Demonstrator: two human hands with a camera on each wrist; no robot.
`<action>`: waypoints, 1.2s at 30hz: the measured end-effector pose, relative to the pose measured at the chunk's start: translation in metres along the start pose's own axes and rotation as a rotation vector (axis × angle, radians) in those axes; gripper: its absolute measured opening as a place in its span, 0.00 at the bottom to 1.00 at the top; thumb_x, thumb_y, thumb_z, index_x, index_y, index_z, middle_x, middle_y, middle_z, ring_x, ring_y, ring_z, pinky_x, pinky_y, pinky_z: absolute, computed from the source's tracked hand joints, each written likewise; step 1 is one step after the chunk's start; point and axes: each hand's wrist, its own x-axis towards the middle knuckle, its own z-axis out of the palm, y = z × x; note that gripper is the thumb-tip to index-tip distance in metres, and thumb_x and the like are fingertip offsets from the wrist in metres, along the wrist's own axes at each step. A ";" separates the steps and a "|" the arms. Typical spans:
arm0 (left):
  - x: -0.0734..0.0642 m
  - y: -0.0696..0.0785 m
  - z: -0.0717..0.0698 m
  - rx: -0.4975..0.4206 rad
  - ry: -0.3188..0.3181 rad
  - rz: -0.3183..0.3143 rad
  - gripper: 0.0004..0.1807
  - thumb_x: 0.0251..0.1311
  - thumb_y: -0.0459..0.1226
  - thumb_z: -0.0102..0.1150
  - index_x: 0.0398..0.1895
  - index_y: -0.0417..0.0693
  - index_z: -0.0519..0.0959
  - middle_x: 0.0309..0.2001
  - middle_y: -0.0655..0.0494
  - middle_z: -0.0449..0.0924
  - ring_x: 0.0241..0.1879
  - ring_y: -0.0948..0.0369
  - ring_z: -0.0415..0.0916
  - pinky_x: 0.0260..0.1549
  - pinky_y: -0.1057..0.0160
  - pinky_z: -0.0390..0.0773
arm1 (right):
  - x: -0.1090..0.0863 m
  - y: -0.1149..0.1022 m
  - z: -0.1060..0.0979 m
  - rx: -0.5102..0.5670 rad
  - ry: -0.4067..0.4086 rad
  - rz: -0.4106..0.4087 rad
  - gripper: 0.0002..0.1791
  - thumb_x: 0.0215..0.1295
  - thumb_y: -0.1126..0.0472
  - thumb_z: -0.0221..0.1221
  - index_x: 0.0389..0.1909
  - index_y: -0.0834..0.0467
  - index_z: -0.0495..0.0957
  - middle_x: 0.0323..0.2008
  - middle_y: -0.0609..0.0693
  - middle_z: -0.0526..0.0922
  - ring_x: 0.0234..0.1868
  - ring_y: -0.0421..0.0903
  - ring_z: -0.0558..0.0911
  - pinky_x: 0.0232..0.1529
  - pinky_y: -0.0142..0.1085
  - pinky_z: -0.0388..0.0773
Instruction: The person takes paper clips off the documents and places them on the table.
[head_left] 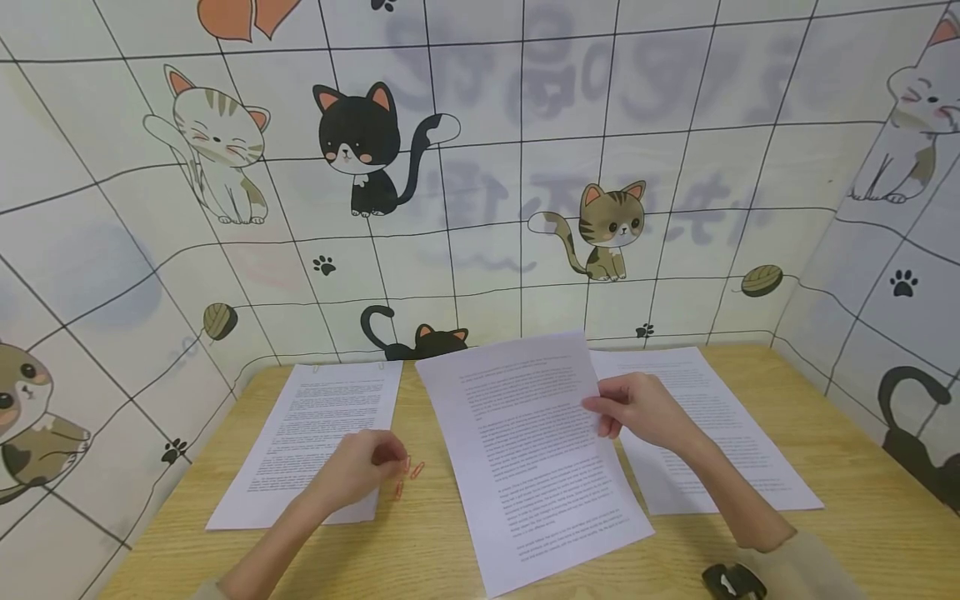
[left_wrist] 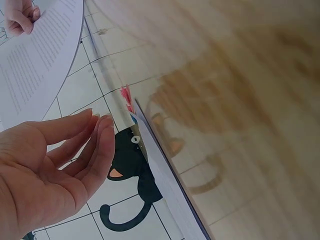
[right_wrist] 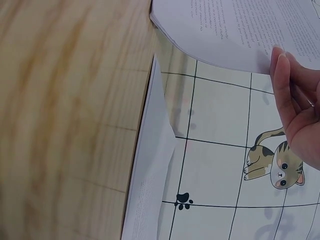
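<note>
My right hand pinches the right edge of a printed paper sheaf, thumb in front. The sheaf is tilted up in the middle of the table, its lower edge toward me. In the right wrist view the sheaf bends slightly beside the fingers. My left hand is by several red paper clips on the table, fingers curled and their tips drawn close to the thumb. The left wrist view shows the hand just beside the clips; I cannot tell whether a clip is between the fingertips.
Left of the clips lies a printed stack with yellowish clips on its top edge. Another printed stack lies on the right, partly behind the raised sheaf. The wooden table meets cat-patterned walls at the back and sides.
</note>
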 end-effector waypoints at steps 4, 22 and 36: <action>0.003 0.004 0.001 -0.028 0.026 -0.011 0.04 0.60 0.28 0.67 0.37 0.39 0.83 0.32 0.56 0.84 0.32 0.63 0.80 0.33 0.65 0.80 | 0.000 -0.001 0.000 0.000 0.004 0.005 0.06 0.69 0.62 0.63 0.33 0.61 0.83 0.16 0.48 0.80 0.20 0.48 0.80 0.23 0.32 0.73; 0.022 0.026 0.013 -0.179 0.150 -0.064 0.14 0.63 0.33 0.68 0.49 0.38 0.81 0.35 0.57 0.84 0.36 0.61 0.83 0.39 0.65 0.81 | 0.000 0.002 0.000 -0.040 0.049 -0.011 0.11 0.69 0.60 0.63 0.26 0.57 0.80 0.14 0.46 0.77 0.17 0.43 0.75 0.17 0.30 0.58; 0.034 0.043 0.023 -0.271 0.155 0.014 0.05 0.66 0.35 0.65 0.40 0.42 0.83 0.32 0.55 0.85 0.34 0.54 0.86 0.36 0.65 0.82 | 0.002 0.005 -0.005 0.094 0.099 -0.017 0.12 0.70 0.58 0.64 0.27 0.60 0.81 0.16 0.51 0.79 0.17 0.46 0.76 0.17 0.32 0.65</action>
